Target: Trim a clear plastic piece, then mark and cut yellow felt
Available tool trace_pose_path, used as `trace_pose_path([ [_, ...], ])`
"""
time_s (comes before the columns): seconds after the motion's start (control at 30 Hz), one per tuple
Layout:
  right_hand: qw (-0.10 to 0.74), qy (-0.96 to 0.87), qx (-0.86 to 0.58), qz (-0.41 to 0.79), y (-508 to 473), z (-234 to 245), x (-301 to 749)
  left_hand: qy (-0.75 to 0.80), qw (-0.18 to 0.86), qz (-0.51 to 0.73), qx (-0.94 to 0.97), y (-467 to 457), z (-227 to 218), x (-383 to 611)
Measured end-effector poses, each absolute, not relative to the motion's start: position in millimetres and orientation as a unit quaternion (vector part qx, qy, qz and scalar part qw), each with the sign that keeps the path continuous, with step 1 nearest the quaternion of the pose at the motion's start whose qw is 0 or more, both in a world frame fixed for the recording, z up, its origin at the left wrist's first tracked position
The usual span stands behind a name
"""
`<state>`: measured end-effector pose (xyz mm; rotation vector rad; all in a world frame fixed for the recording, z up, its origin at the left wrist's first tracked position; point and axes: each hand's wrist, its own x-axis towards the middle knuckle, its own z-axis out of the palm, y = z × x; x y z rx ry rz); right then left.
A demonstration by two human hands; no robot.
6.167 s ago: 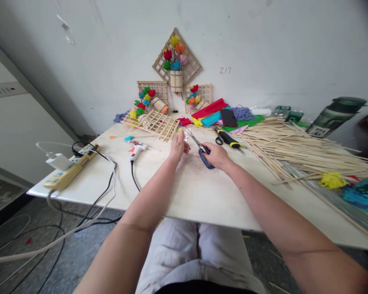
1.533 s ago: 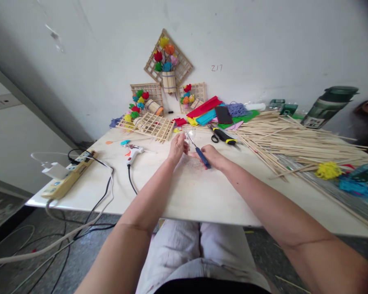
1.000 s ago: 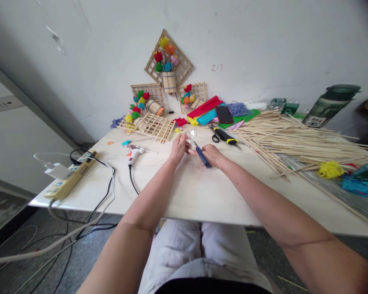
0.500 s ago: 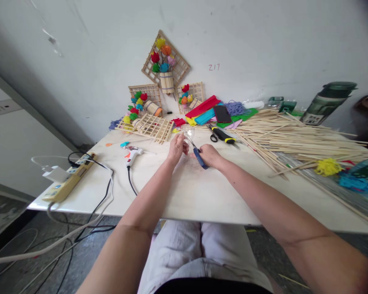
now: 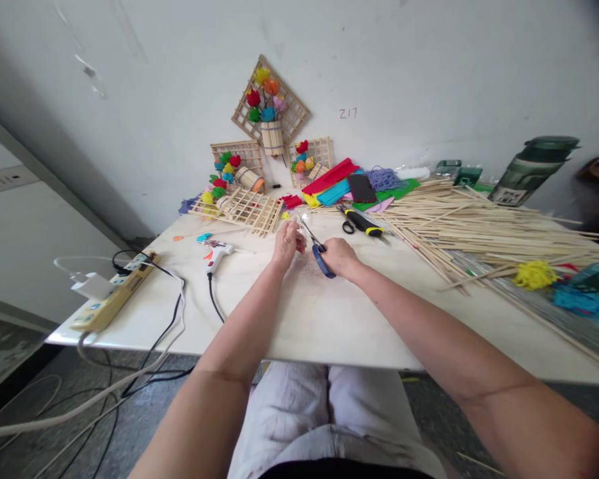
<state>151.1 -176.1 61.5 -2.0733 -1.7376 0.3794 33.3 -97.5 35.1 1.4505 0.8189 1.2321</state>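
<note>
In my right hand (image 5: 340, 257) is a pair of scissors (image 5: 323, 261) with dark blue handles, its blades pointing up and to the left. My left hand (image 5: 288, 245) is closed with curled fingers just left of the blades. A clear, shiny piece that looks like plastic (image 5: 306, 217) shows at the left fingertips, beside the scissor tips. Its exact shape is too small to make out. Both hands are over the middle of the white table (image 5: 304, 319).
Left of my hands lie a white glue gun (image 5: 218, 256) and a yellow power strip (image 5: 114, 291) with cords. Bamboo lattices with paper flowers (image 5: 249, 209) stand behind. To the right are black-yellow pliers (image 5: 362, 221), a phone (image 5: 362, 188), many thin sticks (image 5: 479, 223) and a bottle (image 5: 534, 171).
The scissors have turned slightly and their handles look more apart. My right hand has shifted a little; my left hand stays almost in place with the clear piece.
</note>
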Motion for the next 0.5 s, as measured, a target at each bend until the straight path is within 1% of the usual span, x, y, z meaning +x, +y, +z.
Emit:
trace_pose_path([
  [0.27, 0.231, -0.638, -0.722, 0.136, -169, 59, 162, 0.353, 0.557, 0.479, 0.580, -95, 38, 30],
  [0.5, 0.267, -0.611, -0.709, 0.230, -163, 52, 170, 0.361, 0.587, 0.441, 0.575, -92, 37, 28],
])
